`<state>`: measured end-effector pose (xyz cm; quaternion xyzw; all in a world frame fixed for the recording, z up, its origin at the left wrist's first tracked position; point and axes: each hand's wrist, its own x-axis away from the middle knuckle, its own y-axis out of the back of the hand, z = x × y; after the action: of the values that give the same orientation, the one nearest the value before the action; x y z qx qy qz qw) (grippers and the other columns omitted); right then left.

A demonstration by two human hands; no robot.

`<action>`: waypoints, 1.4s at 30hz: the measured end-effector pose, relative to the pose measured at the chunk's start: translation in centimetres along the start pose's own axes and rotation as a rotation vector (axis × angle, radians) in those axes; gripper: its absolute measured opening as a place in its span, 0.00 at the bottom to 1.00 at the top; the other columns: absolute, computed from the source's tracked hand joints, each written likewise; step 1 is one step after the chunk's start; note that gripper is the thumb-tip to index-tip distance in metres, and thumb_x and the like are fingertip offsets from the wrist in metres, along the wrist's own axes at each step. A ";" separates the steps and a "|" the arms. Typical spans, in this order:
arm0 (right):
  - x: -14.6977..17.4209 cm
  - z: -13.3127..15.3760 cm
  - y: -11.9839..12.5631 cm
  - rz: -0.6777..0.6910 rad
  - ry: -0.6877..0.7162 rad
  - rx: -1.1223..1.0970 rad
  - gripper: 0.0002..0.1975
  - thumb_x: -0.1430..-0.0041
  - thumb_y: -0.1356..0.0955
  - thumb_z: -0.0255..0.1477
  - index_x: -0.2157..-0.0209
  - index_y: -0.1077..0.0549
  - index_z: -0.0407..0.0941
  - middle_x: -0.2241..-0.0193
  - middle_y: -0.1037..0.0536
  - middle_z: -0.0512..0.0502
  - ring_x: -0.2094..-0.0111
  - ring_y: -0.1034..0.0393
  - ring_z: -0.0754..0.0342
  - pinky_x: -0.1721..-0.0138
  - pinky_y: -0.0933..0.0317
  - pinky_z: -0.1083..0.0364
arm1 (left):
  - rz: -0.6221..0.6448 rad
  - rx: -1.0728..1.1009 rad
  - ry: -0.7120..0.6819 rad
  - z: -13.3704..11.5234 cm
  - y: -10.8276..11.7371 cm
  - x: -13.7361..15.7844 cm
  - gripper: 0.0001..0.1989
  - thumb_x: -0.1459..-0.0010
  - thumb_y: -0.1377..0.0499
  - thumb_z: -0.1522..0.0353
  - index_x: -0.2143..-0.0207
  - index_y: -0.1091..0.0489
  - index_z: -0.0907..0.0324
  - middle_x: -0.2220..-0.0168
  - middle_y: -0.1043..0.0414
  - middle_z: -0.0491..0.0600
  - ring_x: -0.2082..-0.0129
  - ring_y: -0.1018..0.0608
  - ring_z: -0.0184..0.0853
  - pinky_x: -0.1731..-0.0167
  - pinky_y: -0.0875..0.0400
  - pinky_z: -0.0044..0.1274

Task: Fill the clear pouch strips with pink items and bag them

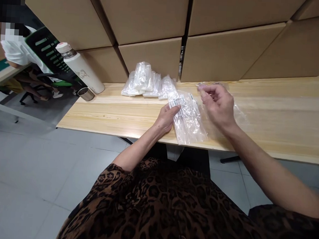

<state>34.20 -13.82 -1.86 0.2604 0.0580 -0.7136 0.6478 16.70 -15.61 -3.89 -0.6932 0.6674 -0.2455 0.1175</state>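
Observation:
My left hand [167,117] rests on the wooden table [108,112], its fingertips pinching the top left edge of a stack of flat clear plastic bags [189,121] near the front edge. My right hand [217,105] hovers just right of the stack. Its thumb and forefinger pinch the corner of a thin clear bag [239,115] that trails under the hand toward the right. A heap of filled clear plastic packets [148,84] lies behind the stack, against the boxes.
Large cardboard boxes [155,18] form a wall along the table's back. A white bottle [80,69] leans at the left end beside its steel cap [85,93]. Another person [18,49] sits at a chair far left. Grey tiled floor [24,169] lies below.

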 end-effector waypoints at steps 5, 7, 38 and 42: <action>4.2 1.6 -1.6 0.209 0.078 0.200 0.31 0.30 0.35 0.56 0.43 0.25 0.45 0.42 0.22 0.31 0.42 0.26 0.36 0.40 0.30 0.33 | 0.043 0.016 -0.140 1.0 -0.5 0.5 0.12 0.48 0.26 0.71 0.62 0.22 0.60 0.67 0.18 0.46 0.62 0.18 0.34 0.50 0.27 0.28; 5.0 1.3 -2.5 0.221 0.055 0.211 0.37 0.33 0.36 0.60 0.40 0.26 0.45 0.37 0.25 0.29 0.34 0.33 0.32 0.33 0.37 0.29 | 0.083 0.020 -0.150 0.9 -0.7 1.0 0.14 0.50 0.25 0.72 0.61 0.22 0.59 0.63 0.17 0.46 0.55 0.17 0.37 0.46 0.27 0.29; 1.2 2.0 4.3 0.614 -0.317 -0.162 0.31 0.45 0.22 0.55 0.51 0.21 0.46 0.60 0.18 0.42 0.60 0.22 0.45 0.59 0.24 0.45 | 0.208 0.267 0.180 0.4 -2.2 3.6 0.18 0.44 0.27 0.73 0.50 0.19 0.61 0.56 0.15 0.53 0.44 0.16 0.44 0.35 0.28 0.37; 3.0 2.2 3.3 0.293 0.061 0.306 0.32 0.37 0.27 0.50 0.39 0.26 0.46 0.48 0.20 0.34 0.46 0.25 0.33 0.44 0.29 0.32 | 0.098 0.305 0.171 0.5 -2.6 3.8 0.08 0.41 0.29 0.73 0.57 0.19 0.61 0.57 0.15 0.51 0.45 0.16 0.39 0.37 0.27 0.32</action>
<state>36.59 -17.90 -0.45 0.3828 -0.0698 -0.6039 0.6956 19.15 -19.20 -2.35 -0.6104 0.6630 -0.3959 0.1761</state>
